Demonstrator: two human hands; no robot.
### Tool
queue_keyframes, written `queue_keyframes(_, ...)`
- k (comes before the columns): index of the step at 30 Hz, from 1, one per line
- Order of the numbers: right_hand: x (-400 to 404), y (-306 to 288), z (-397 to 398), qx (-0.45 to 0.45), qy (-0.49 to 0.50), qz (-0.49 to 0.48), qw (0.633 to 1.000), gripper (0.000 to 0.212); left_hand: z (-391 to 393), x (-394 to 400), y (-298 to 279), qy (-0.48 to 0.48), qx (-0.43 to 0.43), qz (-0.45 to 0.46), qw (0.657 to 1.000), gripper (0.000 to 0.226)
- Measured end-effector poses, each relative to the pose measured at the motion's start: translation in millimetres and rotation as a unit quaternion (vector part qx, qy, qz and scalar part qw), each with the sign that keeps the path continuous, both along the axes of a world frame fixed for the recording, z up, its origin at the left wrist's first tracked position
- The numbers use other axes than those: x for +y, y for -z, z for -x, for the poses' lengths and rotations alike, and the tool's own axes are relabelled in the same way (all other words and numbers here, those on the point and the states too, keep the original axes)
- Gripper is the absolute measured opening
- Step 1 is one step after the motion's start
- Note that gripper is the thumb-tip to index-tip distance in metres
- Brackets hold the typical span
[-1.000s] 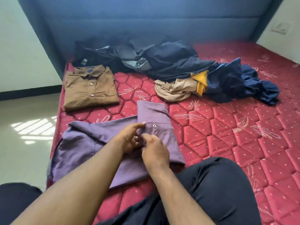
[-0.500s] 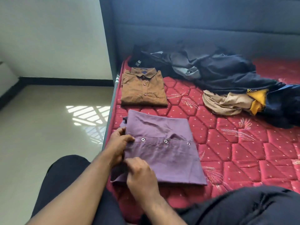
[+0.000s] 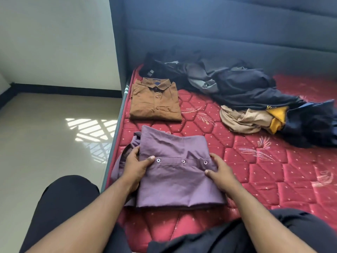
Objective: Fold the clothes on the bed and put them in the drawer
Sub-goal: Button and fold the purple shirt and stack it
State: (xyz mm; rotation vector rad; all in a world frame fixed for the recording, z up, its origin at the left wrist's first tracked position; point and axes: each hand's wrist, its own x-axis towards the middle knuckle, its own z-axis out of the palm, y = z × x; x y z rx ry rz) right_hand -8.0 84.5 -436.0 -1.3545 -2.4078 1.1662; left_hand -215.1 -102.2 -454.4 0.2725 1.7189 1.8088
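Observation:
A purple button shirt (image 3: 175,172), folded into a rectangle, lies near the left edge of the red quilted mattress (image 3: 264,172). My left hand (image 3: 135,166) grips its left side, thumb on top by a button and fingers tucked under the fold. My right hand (image 3: 221,173) grips the right side, thumb on the cloth. Some purple cloth sticks out past the left hand. Behind it lies a folded brown shirt (image 3: 155,101). No drawer is in view.
A heap of unfolded dark, grey, tan and yellow clothes (image 3: 246,92) spreads across the back and right of the bed, against the blue headboard (image 3: 218,33). Left of the bed lies a tiled floor (image 3: 45,134). My dark-trousered knees fill the bottom.
My right hand moved from the shirt's near left corner to its right side. The shirt now forms a narrower rectangle held by both hands. The camera turned slightly left.

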Motion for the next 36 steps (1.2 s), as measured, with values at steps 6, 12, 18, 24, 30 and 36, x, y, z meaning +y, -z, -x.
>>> queue_keyframes(6,18.1,-14.5,-34.5,-0.198,0.021,-0.171,0.965,0.067,-29.6,34.7,-1.6,0.057,0.027,-0.025,0.998,0.043)
queue_keyframes(12,4.8,-7.4,-15.3,-0.126,-0.061,-0.193,0.971,0.055,-13.3,26.3,-11.2,0.046,0.045,-0.004,0.998,0.085)
queue_keyframes(18,6.7,-10.9,-1.6,-0.177,-0.107,-0.209,0.956,0.055,-2.9,4.8,-12.4,0.065,0.301,0.170,0.936,0.071)
queue_keyframes(24,20.8,-20.1,8.7,-0.110,-0.151,-0.173,0.967,0.027,-27.7,28.4,-26.1,0.094,0.653,0.322,0.679,0.053)
queue_keyframes(30,32.6,-22.3,7.1,-0.125,-0.179,-0.124,0.968,0.005,-38.0,71.3,-8.0,0.359,0.612,0.285,0.645,0.050)
queue_keyframes(36,43.0,-13.6,-0.7,-0.091,-0.131,-0.073,0.985,0.009,-15.7,56.9,22.3,0.315,0.628,0.243,0.669,0.049)
